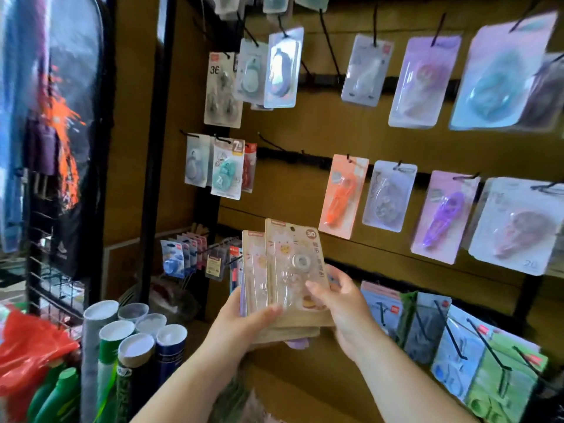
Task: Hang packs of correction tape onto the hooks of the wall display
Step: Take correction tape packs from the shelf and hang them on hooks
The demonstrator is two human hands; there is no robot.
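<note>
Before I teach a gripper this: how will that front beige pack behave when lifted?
The front pack is probably light and fairly stiff: flat card standing upright. Its clear blister looks glossy, perhaps slippery. Both the left hand and right hand steady the stack.

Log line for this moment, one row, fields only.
phase: pre-hang | left hand: holds stack of packs | right hand: grips front pack | bare hook: above | hung: none yet

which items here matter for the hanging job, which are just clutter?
Job:
- stack of beige packs, held by left hand and right hand
- bare hook on the wall display
- orange pack, already hung

Clutter:
- paper rolls
- red plastic bag
- green bottles
</note>
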